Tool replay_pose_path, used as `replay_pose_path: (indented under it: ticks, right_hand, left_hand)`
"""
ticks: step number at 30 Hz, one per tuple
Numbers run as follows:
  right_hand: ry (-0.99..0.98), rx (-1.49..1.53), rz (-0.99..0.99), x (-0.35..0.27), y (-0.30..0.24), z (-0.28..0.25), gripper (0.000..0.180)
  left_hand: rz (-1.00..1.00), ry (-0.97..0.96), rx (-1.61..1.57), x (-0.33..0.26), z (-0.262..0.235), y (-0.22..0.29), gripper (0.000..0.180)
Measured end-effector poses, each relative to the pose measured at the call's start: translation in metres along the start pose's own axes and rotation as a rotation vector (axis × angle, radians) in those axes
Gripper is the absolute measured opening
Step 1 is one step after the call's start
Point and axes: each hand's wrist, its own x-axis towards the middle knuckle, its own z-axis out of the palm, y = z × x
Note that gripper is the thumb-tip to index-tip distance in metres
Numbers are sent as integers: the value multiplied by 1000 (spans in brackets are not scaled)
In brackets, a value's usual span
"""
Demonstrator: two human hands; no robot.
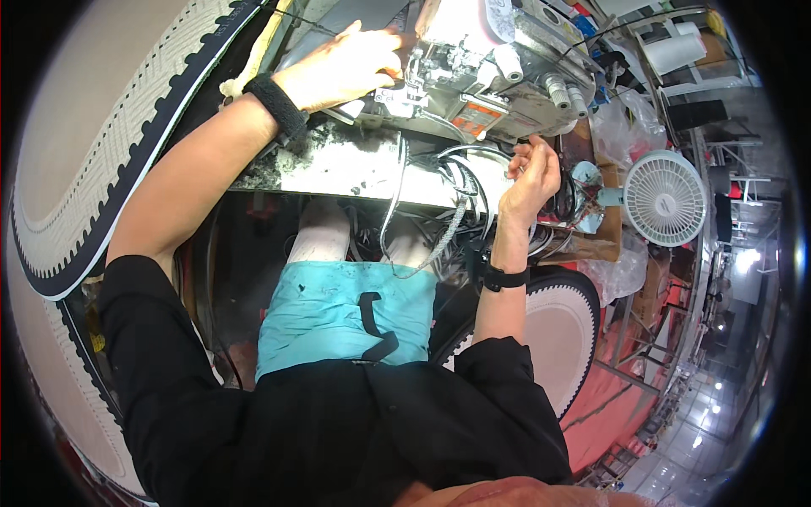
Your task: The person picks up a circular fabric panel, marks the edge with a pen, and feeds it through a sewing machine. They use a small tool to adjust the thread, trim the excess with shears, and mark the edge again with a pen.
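1. Machine (541,89) ahead of the person, at the top of the view, over a lint-strewn, brightly lit bench (325,165).
2. Left hand (342,72) at the machine's needle end, fingers bent inward; tips merge with small parts, so cannot tell whether they pinch anything.
3. Right hand (532,182) raised by the machine's lower right, above loose cables (460,194); fingers loosely curled, cannot tell if they hold anything.
4. Left mat (127,127) and right mat (564,325) both show dark toothed edging along their visible rims; that much looks done.
5. No mat visible under the needle end. Hand work there seems unfinished; amount left unclear.
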Motion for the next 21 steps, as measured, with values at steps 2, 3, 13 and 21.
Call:
replay_pose_path:
  ticks: [2, 3, 13, 21]
  right_hand:
    - [2, -20, 9, -4, 10, -4, 19]
    - [-7, -7, 17, -7, 15, -3, 18]
    - [21, 33, 71, -14, 46, -2, 13]
    - [-33, 20, 60, -14, 50, 3, 12]
  left_hand:
    - [22, 59, 31, 3, 5, 0, 18]
    - [106, 46, 184, 0, 2, -4, 16]
    - [38, 38, 10, 3, -15, 2, 16]
    - [27, -202, 71, 5, -24, 6, 32]
